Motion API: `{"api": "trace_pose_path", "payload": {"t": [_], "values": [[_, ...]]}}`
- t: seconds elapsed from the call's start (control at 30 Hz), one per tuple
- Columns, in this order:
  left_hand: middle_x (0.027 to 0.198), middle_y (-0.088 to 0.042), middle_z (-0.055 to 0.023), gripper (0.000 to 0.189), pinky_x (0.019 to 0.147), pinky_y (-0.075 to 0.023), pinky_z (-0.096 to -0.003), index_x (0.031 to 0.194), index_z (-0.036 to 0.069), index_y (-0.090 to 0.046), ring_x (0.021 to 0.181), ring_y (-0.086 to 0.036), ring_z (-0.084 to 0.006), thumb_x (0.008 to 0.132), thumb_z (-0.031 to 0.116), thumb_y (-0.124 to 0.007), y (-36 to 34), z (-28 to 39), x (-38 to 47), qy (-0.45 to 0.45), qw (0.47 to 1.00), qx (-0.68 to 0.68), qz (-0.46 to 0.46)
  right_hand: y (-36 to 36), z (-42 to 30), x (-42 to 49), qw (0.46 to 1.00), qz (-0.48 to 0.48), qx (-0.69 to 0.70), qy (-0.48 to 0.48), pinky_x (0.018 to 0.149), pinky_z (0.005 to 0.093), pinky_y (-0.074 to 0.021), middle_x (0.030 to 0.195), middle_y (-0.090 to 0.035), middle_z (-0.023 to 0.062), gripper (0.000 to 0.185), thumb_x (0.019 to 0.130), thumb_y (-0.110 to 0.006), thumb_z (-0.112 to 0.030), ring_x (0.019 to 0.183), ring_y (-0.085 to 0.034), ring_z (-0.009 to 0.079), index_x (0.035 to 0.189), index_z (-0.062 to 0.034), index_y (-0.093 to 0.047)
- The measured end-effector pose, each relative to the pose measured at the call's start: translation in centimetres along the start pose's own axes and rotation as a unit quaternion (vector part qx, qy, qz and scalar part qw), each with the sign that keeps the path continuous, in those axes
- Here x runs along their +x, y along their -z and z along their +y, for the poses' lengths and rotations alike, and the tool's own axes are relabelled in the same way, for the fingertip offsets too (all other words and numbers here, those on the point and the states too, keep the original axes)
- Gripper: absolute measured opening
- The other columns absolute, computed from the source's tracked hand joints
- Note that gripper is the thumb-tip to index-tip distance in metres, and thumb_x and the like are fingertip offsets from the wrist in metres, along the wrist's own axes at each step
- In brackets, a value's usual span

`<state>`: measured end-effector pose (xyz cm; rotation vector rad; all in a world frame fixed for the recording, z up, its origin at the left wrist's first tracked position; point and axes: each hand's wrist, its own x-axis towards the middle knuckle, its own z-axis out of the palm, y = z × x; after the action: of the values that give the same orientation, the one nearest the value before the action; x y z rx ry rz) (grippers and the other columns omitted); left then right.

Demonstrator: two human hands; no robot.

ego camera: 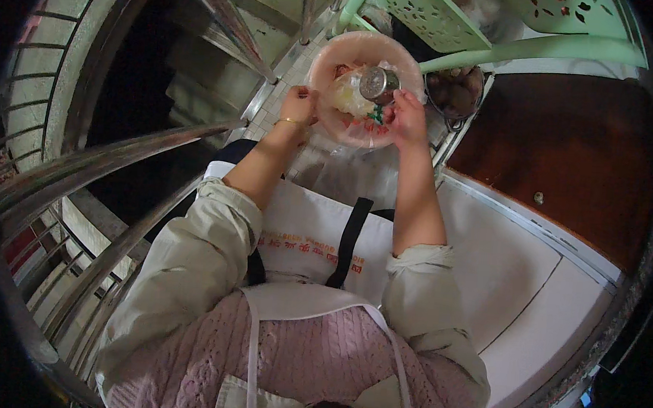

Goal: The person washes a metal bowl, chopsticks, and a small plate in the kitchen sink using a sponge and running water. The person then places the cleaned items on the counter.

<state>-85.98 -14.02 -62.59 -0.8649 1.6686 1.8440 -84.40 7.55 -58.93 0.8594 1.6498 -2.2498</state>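
Note:
A round pink bin (323,80) lined with thin clear plastic stands before me. Inside it lie crumpled clear and yellowish plastic bags (351,96) and a jar with a metal lid (378,84), tilted among them. My left hand (300,106), with a thin bangle at the wrist, grips the liner at the bin's left rim. My right hand (408,118) holds the liner at the right rim, close beside the jar; whether its fingers touch the jar I cannot tell. Loose clear plastic hangs over the near side of the bin.
Metal stair railings (139,142) run along the left, with steps beyond. A green plastic rack (459,58) stands behind the bin. A metal pot with round dark items (455,94) sits right of the bin. A dark brown cabinet door (553,156) and white panels (497,254) fill the right.

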Motion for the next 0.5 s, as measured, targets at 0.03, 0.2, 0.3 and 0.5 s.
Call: {"api": "trace_pose_path", "payload": {"t": [0.03,0.2,0.3,0.5], "values": [[0.09,-0.057,-0.0026,0.03,0.067,-0.0508,-0.0354,0.111,0.01,-0.049,0.077,-0.056,-0.0157,0.087,0.022,-0.061,-0.2,0.2,-0.2,0.002,1.0,0.0,0.003,0.3,0.2,0.0,0.992,0.022,0.108,-0.068,0.057,0.0278,-0.0415,0.081,-0.052,0.0005,0.017,0.091,-0.054,-0.019,0.066,-0.049,0.014,0.107,-0.0119,-0.055],[0.09,-0.057,-0.0061,0.027,0.057,-0.0535,-0.0364,0.107,0.005,-0.052,0.075,-0.059,-0.0196,0.084,0.016,-0.059,-0.4,0.1,-1.1,0.01,0.999,-0.021,-0.03,0.7,2.3,1.0,0.925,-0.031,0.327,-0.191,0.048,0.0266,-0.0391,0.074,-0.05,0.0007,0.022,0.094,-0.042,-0.029,0.055,-0.044,0.0127,0.102,-0.0133,-0.054],[0.091,-0.058,-0.0061,0.025,0.059,-0.0543,-0.0383,0.105,0.006,-0.053,0.077,-0.06,-0.0215,0.083,0.015,-0.062,-0.2,-0.8,-0.7,-0.01,0.996,-0.053,-0.075,-0.9,3.9,1.0,0.919,0.106,0.348,-0.151,0.043,0.027,-0.0397,0.074,-0.05,0.002,0.021,0.093,-0.043,-0.028,0.052,-0.043,0.0131,0.104,-0.0125,-0.053],[0.09,-0.061,-0.0104,0.029,0.063,-0.0534,-0.0368,0.105,0.004,-0.053,0.076,-0.061,-0.0234,0.08,0.011,-0.066,-0.9,-3.7,-0.2,-0.148,0.97,0.182,-0.071,1.2,-0.9,1.3,0.983,0.03,0.05,-0.176,0.037,0.0249,-0.0363,0.068,-0.051,0.0038,0.014,0.091,-0.045,-0.021,0.045,-0.045,0.0135,0.095,-0.0115,-0.055]]}}
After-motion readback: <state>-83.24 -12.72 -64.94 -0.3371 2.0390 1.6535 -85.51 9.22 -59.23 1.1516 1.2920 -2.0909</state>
